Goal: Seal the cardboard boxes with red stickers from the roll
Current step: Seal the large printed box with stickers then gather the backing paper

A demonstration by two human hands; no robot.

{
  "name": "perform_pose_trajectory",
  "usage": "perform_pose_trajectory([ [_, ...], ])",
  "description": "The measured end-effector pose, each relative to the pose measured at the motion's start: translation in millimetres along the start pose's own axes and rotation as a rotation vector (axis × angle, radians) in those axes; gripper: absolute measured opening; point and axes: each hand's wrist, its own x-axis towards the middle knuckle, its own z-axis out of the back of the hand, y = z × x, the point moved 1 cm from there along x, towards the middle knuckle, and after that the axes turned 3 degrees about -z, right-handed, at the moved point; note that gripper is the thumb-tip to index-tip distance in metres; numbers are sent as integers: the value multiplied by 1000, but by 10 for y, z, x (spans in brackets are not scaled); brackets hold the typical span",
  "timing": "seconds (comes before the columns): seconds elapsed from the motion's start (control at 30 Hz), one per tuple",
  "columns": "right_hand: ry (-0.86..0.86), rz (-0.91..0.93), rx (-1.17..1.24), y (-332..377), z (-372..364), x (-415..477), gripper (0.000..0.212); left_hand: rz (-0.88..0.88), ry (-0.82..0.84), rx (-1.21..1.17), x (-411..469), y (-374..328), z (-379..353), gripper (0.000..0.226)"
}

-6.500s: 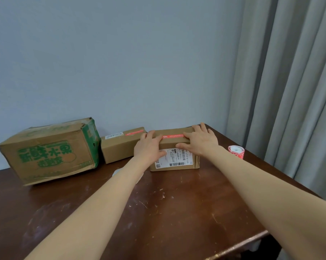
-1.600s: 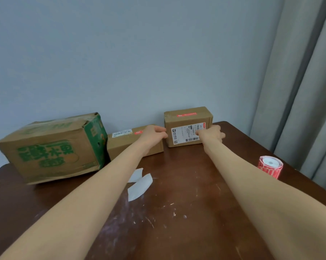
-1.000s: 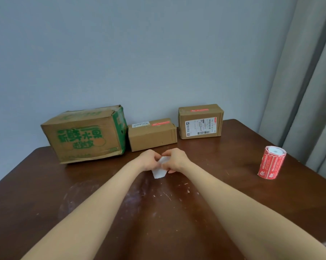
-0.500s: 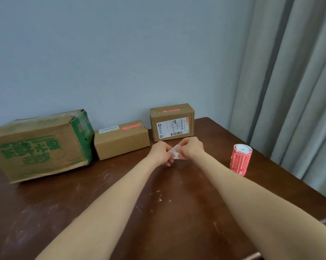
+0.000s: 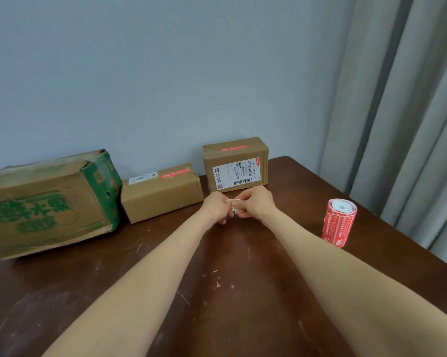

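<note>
- Above mid-table: left hand and right hand meet, fingers curled, both pinching a crumpled white paper.
- Roll — upright on the table, right of the hands, apart from them.
- Along the wall, side by side: green-print box, low box, labelled box — the last two each bear a red sticker on top.

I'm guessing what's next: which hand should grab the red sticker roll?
Probably the right hand: it is nearer the sticker roll, which stands to its right. The left hand would have to cross over. Both hands pinch a white paper scrap, so one must let go first.
</note>
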Motion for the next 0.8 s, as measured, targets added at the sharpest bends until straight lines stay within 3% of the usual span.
perform_pose_trajectory([
  [0.17, -110, -87, 83, 25, -88, 67, 6, 76, -58, -251, 7, 51, 46, 22],
  [0.37, -16, -17, 130, 104, -257, 26, 28, 45, -158, -222, -72, 138, 206, 22],
  [0.5, -36, -42, 63, 202, -362, -2, 23, -6, -225, 5, -151, 197, 362, 23],
  [0.67, -105, -60, 135, 282, -533, 6, 32, 65, -701, 346, -288, 445, 847, 48],
  [0.8, -67, -18, 64, 379, -704, 30, 10, 216, -713, 303, -286, 696, 1118, 57],
])
